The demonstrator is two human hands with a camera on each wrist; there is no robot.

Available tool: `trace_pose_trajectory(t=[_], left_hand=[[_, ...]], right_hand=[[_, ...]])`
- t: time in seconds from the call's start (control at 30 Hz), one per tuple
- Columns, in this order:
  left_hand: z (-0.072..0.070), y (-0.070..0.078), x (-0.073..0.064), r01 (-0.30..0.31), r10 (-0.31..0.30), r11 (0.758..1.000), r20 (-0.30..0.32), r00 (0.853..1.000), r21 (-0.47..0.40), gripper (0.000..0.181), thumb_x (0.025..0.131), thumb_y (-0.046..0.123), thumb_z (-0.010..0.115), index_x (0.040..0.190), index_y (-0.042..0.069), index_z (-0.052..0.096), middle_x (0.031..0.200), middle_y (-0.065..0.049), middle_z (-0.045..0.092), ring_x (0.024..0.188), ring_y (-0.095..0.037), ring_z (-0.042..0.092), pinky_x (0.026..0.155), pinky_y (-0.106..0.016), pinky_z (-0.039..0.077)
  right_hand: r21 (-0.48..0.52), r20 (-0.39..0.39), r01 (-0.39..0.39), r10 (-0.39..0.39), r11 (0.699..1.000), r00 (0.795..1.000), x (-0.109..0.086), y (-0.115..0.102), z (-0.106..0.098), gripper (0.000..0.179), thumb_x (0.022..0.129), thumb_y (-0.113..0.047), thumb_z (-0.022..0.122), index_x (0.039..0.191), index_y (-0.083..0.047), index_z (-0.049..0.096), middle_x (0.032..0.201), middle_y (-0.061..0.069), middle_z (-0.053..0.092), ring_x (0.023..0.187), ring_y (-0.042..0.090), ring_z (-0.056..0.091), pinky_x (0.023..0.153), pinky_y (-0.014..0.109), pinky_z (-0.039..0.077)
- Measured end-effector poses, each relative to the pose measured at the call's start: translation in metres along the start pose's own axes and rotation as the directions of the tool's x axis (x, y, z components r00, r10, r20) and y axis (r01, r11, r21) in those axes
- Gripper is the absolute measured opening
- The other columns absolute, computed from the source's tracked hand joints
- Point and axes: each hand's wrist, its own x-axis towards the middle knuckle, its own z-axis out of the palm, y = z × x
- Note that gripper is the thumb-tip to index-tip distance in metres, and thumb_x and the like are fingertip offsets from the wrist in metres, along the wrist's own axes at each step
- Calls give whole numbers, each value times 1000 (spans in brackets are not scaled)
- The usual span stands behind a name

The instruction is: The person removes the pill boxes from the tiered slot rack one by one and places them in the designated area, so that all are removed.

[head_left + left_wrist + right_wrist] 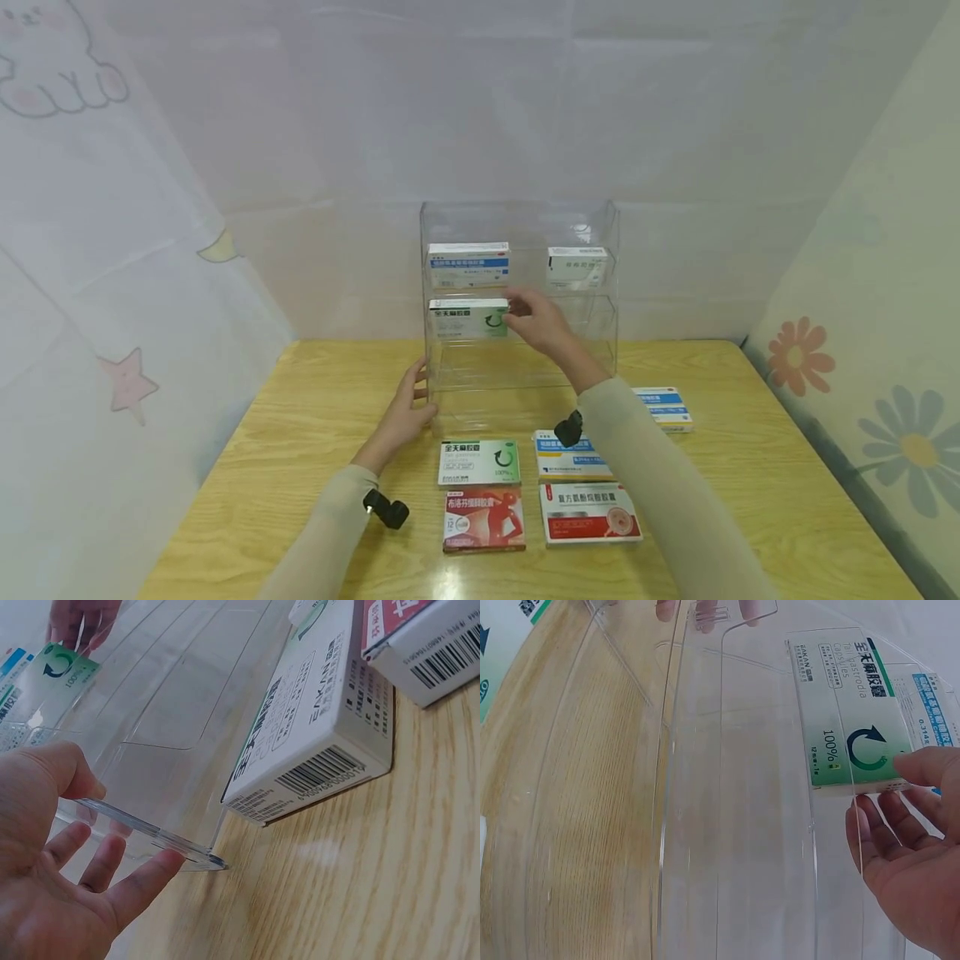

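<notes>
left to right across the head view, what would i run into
Star, moon, left hand, green box on the table, nearer blue box on the table, farther blue box on the table, red flower, blue flower.

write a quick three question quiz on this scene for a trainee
1. True or false: the person's left grip holds the side edge of the clear plastic tiered rack.
2. Which box is the right grip at?
a) a blue-and-white cardboard box
b) the white-and-green cardboard box in the rack
c) the small white cardboard box
3. Fill in: on the yellow wood-grain table, the flat red cardboard box lies left of the flat white-and-___ cardboard box.

Key: 1 true; 2 b; 3 red.
</notes>
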Motion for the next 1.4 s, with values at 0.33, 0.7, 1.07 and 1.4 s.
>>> trace_pose_trajectory(t=[0.33, 0.7, 1.07, 1.4], left_hand=[[4, -34, 16, -22, 23, 1000, -48, 999, 6, 87, 95, 3, 57, 163, 28, 9, 161, -14, 23, 137, -40, 35, 92, -46, 53], [4, -34, 16, -32, 32, 999, -46, 998, 3, 87, 95, 3, 57, 163, 30, 10, 160, -13, 23, 137, -40, 35, 92, -46, 54], [1, -7, 1, -14, 14, 1000, 10, 1000, 3, 87, 95, 2, 55, 164, 17, 4, 162, -22, 17, 139, -45, 32, 98, -51, 50], [-1, 4, -5, -8, 8, 1000, 12, 1000, 7, 87, 94, 3, 57, 164, 16, 5, 162, -21, 19, 138, -44, 33, 98, -49, 50]], right_hand=[[-23, -23, -6, 5, 1000, 1000, 1, 0, 4, 35, 97, -19, 66, 132, -14, 59, 129, 6, 62, 122, 27, 59, 102, 44, 51], [-47, -76, 62, -65, 997, 995, -6, -13, -14, 35, 100, -25, 65, 133, -16, 60, 129, 5, 64, 123, 25, 59, 105, 42, 48], [43, -100, 123, -118, 991, 988, -26, -18, -36, 35, 99, -21, 66, 133, -12, 59, 127, 8, 65, 124, 27, 60, 105, 42, 49], [87, -79, 138, -131, 987, 988, -47, -4, -49, 33, 99, -19, 66, 130, -11, 59, 127, 9, 64, 123, 28, 60, 102, 44, 51]])
